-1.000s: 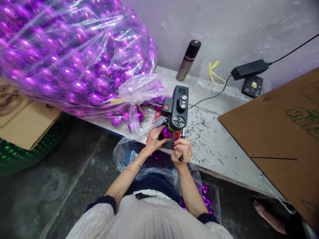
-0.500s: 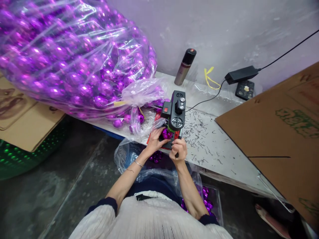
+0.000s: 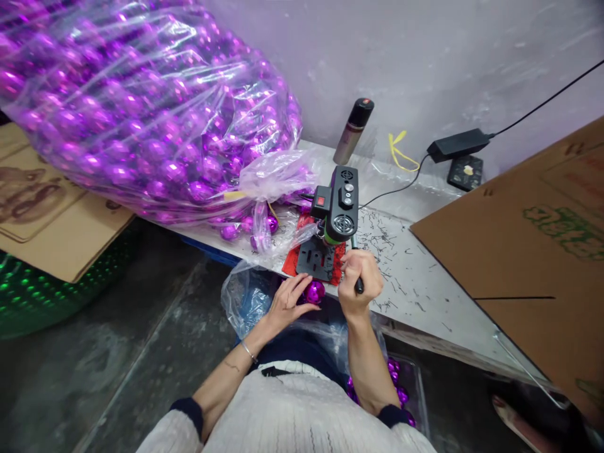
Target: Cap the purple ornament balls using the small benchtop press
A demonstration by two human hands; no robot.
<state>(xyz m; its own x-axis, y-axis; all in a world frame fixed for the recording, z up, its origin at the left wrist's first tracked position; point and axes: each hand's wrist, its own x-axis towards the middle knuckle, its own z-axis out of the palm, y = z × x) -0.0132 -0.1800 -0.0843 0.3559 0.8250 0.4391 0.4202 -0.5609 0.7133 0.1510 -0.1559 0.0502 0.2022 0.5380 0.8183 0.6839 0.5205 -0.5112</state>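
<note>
Fingers (image 3: 302,286) of the left hand (image 3: 286,303) were curled loosely around a glossy purple ball (image 3: 314,292), touching it at the near edge of the table (image 3: 425,296), just in front of the press base. Right hand (image 3: 360,283) was closed in a fist on the slim black lever (image 3: 357,277) of the small press (image 3: 340,202), a boxy black plastic unit with a red switch, round knobs and a grilled vent. Flat black base plate (image 3: 315,259) sat on a red mat (image 3: 293,264), bare of any ball. Tabletop was pale, scuffed and strewn with thin dark wire clippings (image 3: 382,236).

Large clear, crinkled plastic bag (image 3: 141,107) packed with shiny purple balls lay on the left, its mouth spilling a few beside the press. Cylindrical spray can (image 3: 353,130) stood near the wall; a black rectangular power brick (image 3: 457,144) with cable lay further right. Flat brown cardboard (image 3: 533,251) leaned over the table's right end.
</note>
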